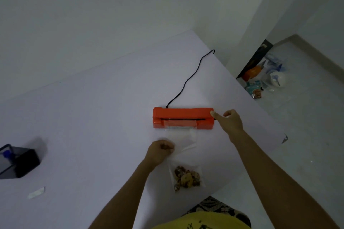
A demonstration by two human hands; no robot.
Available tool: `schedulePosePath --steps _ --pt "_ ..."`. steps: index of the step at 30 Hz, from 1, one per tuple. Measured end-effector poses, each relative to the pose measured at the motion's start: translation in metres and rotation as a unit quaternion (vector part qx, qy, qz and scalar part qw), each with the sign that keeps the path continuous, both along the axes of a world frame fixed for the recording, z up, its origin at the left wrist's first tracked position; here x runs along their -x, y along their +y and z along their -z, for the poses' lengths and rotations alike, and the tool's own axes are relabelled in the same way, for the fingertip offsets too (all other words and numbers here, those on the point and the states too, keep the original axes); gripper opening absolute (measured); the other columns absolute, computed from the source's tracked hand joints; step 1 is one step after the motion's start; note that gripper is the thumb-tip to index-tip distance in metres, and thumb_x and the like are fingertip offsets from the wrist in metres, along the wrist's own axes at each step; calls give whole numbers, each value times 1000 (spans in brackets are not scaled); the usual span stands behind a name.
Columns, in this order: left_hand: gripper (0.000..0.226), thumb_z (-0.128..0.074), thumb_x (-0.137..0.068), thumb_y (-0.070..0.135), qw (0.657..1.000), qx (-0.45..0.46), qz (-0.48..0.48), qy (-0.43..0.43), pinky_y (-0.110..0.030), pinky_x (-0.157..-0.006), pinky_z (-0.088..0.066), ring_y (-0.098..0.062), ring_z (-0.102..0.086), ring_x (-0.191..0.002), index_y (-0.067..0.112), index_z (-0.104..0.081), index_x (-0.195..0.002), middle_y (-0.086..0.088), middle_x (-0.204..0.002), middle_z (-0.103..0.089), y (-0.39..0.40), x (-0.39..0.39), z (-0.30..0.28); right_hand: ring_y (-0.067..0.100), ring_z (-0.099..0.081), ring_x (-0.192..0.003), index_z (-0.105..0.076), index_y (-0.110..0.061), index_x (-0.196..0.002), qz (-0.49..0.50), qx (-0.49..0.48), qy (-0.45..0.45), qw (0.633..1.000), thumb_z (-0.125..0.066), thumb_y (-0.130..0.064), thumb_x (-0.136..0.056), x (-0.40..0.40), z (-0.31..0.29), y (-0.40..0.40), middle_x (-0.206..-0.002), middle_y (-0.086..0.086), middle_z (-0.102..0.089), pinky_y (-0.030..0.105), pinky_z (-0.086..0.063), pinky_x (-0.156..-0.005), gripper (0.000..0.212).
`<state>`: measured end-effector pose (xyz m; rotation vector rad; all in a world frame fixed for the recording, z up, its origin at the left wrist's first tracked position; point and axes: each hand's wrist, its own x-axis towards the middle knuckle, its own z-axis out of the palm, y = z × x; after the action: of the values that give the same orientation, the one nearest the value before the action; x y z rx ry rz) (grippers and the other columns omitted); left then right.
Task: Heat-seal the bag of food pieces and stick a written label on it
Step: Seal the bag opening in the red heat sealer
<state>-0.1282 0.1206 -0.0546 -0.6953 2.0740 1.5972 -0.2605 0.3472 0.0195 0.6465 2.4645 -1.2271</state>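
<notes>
A person's right hand point(229, 121) presses a thumb on the orange sealer's point(183, 118) end while the left hand point(161, 151) pinches the clear bag point(183, 156) – its mouth fed flat into the slot, food pieces point(187, 177) nearest the body – best kept taut.

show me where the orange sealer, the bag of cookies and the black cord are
orange sealer point(183, 113): head view, top of its lid.
bag of cookies point(186, 176): head view, on the food pieces at its bottom.
black cord point(188, 80): head view, mid-length on the table.
</notes>
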Motion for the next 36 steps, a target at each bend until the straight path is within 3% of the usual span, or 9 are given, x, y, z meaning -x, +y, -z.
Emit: schedulePosePath --steps 7,11,24,27,29,31,33,36 --pt "13 -67 -83 4 1000 0 -4 -5 -17 -78 -48 -11 -62 -89 11 -72 -93 2 -96 -68 1 0 -1 22 -51 -89 -50 -6 -107 -1 3 -7 1000 -74 -46 -77 0 -1 1 -98 7 -53 33 -42 -75 55" --pt "13 -67 -83 5 1000 5 -6 -7 -27 -87 -50 -16 -63 -94 14 -72 -91 0 -98 -68 1 1 -2 22 -51 -88 -50 -6 -106 5 6 -8 1000 -74 -45 -77 0 0 0 -98 7 -52 33 -42 -75 54" --pt "14 -67 -83 6 1000 -3 -4 -8 -32 -92 -51 -17 -63 -98 13 -73 -94 0 -101 -68 0 -1 -4 22 -50 -86 -47 -9 -99 9 11 -14 1000 -74 -45 -76 0 -2 0 -95 6 -52 34 -43 -75 50" --pt "15 -66 -86 17 1000 2 -11 -13 -33 -90 -51 -18 -62 -98 14 -70 -100 1 -103 -66 1 1 -8 22 -51 -87 -47 -9 -100 6 11 -17 1000 -75 -44 -76 1 -3 0 -97 6 -52 33 -43 -75 50" --pt "25 -65 -86 26 997 60 -41 -12 -32 -82 -51 -20 -61 -96 14 -60 -107 -1 -103 -63 3 2 -11 22 -50 -90 -49 -7 -104 4 17 -17 1000 -76 -42 -76 3 -5 0 -99 6 -52 33 -43 -76 52" --pt "30 -66 -84 26 980 165 -99 51 -31 -75 -50 -20 -60 -91 15 -51 -107 -3 -101 -59 3 4 -18 21 -50 -91 -51 -5 -108 2 25 -17 1000 -76 -40 -76 5 -7 0 -100 6 -52 33 -42 -76 53" --pt "31 -67 -81 20 944 253 -127 172 -31 -77 -50 -21 -56 -92 14 -50 -106 -2 -101 -54 0 10 -29 21 -51 -89 -52 -5 -105 -3 26 -15 1000 -76 -40 -77 5 -7 1 -96 5 -53 33 -42 -74 51" --pt "45 -67 -80 20 900 320 -48 291 -37 -89 -46 -24 -50 -106 13 -51 -121 -7 -117 -51 -7 33 -47 19 -52 -74 -55 -9 -88 0 35 -9 999 -76 -43 -75 2 -3 2 -80 3 -54 34 -44 -69 42"
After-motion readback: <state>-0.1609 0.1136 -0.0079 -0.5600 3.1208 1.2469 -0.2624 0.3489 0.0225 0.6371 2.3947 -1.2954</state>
